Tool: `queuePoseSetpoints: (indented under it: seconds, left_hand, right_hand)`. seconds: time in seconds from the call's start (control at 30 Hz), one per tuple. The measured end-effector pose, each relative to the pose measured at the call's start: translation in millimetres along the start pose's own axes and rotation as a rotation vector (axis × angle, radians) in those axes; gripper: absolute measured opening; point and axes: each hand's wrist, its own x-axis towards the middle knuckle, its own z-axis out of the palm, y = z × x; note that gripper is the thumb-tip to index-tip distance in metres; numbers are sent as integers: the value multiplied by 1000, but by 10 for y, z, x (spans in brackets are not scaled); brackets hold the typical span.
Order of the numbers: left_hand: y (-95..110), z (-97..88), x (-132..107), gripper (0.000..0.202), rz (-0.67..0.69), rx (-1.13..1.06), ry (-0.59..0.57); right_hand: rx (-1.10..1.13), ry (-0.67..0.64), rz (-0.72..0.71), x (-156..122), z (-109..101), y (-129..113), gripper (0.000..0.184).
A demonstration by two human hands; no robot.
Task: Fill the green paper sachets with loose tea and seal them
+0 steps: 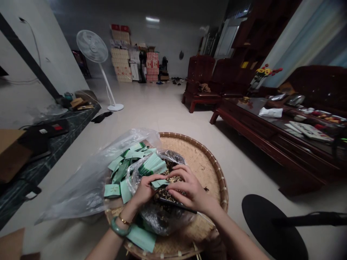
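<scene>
Between my two hands is a small light-green paper packet [159, 183], above a clear plastic bag [162, 222] of dark and pale loose dried bits [176, 178]. My left hand [143, 191] is closed on the packet's left side. The fingertips of my right hand [192, 191] are bent and pinch its right edge. A fanned stack of green packets [153, 165] rests in the bag just beyond my fingers. Beneath my right hand runs a dark, straight-edged thing [177, 205], its kind partly hidden. More loose green packets [120, 173] lie to the left.
Everything sits on a round woven bamboo tray [208, 162]. A large clear plastic sheet bag [89, 184] spills over its left side. At right are a black round stand base [271, 227] and a dark wooden table [249, 126]. A white fan [105, 83] stands ahead left.
</scene>
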Motion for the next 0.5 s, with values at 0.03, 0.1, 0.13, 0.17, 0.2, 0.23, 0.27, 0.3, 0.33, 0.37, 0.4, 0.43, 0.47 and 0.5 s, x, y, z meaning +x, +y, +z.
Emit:
queuePoseSetpoints:
  seconds: [0.03,0.1,0.13,0.17,0.2,0.23,0.27,0.3,0.33,0.37,0.4,0.43,0.47,0.5]
  left_hand:
    - [0,-9,-12,25,26,15,-8]
    - [-8,-25,-30,26,64,45,-24]
    - [-13,-31,-37,28,75,56,-30]
    - [-14,-35,-41,30,80,64,-37]
    - [-11,-36,-43,31,75,71,-43]
    - [-3,-36,-43,33,61,80,-53]
    - [9,-34,-43,35,39,90,-65]
    - [25,-30,-41,36,16,101,-78]
    - [43,-24,-40,38,-5,112,-90]
    - [60,-17,-40,39,-22,122,-102]
    - [75,-8,-40,39,-33,132,-108]
    - [85,3,-43,39,-40,139,-112]
    - [91,15,-47,39,-49,145,-112]
    - [91,28,-53,38,-60,149,-110]
  right_hand:
    - [-38,-20,2,6,-11,-40,13]
    - [-123,-51,17,13,-5,-89,15]
    - [-171,-65,32,14,10,-100,15]
    - [-219,-81,51,12,30,-105,15]
    - [-267,-103,76,12,53,-105,15]
    - [-312,-136,112,13,77,-103,15]
    - [-353,-185,155,18,100,-101,16]
    - [-390,-248,199,28,121,-99,15]
    - [-421,-318,240,43,140,-98,15]
    - [-447,-385,276,62,155,-98,14]
    - [-467,-434,300,85,168,-98,14]
    - [-476,-462,312,108,179,-96,14]
    - [-472,-473,315,130,188,-93,15]
    - [-454,-468,312,150,194,-89,16]
